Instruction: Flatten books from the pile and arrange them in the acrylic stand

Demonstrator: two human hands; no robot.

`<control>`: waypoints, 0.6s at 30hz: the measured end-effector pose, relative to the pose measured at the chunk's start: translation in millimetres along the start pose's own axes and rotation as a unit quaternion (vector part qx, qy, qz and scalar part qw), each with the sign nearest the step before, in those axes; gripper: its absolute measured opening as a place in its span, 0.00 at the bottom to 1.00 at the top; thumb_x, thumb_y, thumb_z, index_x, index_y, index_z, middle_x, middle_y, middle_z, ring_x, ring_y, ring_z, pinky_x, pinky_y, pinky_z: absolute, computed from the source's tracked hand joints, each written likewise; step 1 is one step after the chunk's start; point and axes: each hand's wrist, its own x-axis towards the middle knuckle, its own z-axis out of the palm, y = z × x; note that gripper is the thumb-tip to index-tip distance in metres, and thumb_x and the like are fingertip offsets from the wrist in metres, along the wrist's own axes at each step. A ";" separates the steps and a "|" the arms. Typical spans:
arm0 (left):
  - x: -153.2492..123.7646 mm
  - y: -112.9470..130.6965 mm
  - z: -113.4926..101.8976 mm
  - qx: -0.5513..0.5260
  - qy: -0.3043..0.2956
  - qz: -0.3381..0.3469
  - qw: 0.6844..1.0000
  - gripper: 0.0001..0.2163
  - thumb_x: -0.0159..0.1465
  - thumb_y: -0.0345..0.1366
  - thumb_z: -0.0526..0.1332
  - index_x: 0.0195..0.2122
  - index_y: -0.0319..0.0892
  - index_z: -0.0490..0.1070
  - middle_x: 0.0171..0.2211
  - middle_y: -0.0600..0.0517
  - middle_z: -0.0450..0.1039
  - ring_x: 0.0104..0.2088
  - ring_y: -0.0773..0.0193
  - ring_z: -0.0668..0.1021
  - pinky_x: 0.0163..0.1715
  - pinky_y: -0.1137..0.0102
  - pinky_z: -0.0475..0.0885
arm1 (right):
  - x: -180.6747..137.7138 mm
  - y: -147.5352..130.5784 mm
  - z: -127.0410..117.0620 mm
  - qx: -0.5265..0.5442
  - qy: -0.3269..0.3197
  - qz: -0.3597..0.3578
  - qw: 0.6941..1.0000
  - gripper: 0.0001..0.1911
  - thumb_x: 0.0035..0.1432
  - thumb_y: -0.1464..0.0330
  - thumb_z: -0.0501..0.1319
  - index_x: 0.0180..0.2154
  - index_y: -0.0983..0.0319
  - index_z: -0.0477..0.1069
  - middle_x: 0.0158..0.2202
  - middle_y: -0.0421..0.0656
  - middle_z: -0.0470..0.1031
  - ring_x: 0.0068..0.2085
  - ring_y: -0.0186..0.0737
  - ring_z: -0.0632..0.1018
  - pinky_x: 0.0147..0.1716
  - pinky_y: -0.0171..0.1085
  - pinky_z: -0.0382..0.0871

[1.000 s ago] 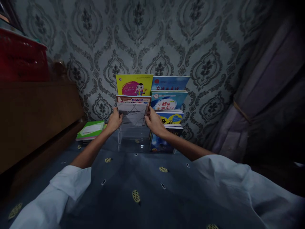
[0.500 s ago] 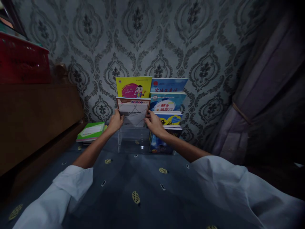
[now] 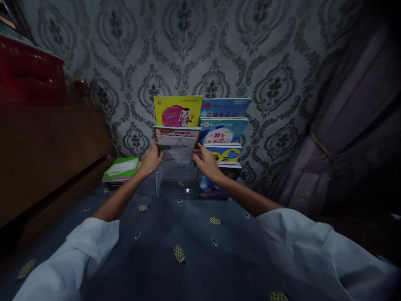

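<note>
A book with a brown upper edge [image 3: 178, 131] and a pale front with thin crossing lines stands in the left column of a clear plastic rack [image 3: 167, 190]. My left hand [image 3: 151, 159] grips its left edge, thumb in front. At its right edge, my right hand [image 3: 205, 161] is closed the same way. Whether the pale front is a separate sheet or book, I cannot tell. Behind it rises a yellow book [image 3: 178, 110] with a cartoon figure. The right column holds a blue book [image 3: 225, 108], a teal book [image 3: 224, 130], a yellow-and-blue book [image 3: 230, 154] and a dark blue book [image 3: 213, 189].
A short stack of books with a green cover [image 3: 122, 168] lies left of the rack on the dark patterned cloth [image 3: 150, 259]. A brown wooden headboard [image 3: 53, 154] with a red basket [image 3: 31, 75] on top stands left. Patterned wallpaper is behind; a tied curtain [image 3: 303, 167] hangs right.
The view has shifted slightly. Both hands keep their hold on the brown-edged book, and a little more of the coloured lettering near its top shows.
</note>
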 end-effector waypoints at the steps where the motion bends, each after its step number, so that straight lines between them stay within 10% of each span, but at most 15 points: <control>1: -3.6 -2.6 2.6 -0.010 0.001 0.003 1.000 0.21 0.70 0.41 0.54 0.62 0.38 0.55 0.41 0.41 0.79 0.45 0.46 0.81 0.45 0.59 0.73 | -4.7 -2.9 -0.8 0.020 -0.002 0.014 1.000 0.30 0.63 0.71 0.54 0.66 0.62 0.58 0.50 0.52 0.78 0.46 0.47 0.82 0.52 0.52 0.75; 9: -58.7 -73.7 29.3 -0.010 -0.015 0.029 0.999 0.21 0.69 0.35 0.53 0.62 0.37 0.57 0.48 0.41 0.77 0.49 0.53 0.79 0.50 0.62 0.72 | -127.2 -22.5 -2.0 0.103 -0.145 0.045 0.983 0.19 0.64 0.62 0.56 0.53 0.58 0.75 0.49 0.49 0.81 0.49 0.49 0.82 0.49 0.49 0.77; 18: -51.9 -169.1 32.6 0.217 -0.151 -0.139 0.954 0.39 0.65 0.49 0.60 0.70 0.30 0.49 0.71 0.29 0.48 0.72 0.38 0.51 0.66 0.45 0.54 | -219.4 -1.6 28.0 0.175 -0.190 0.208 0.944 0.18 0.60 0.58 0.57 0.43 0.58 0.81 0.43 0.49 0.83 0.45 0.50 0.82 0.44 0.48 0.79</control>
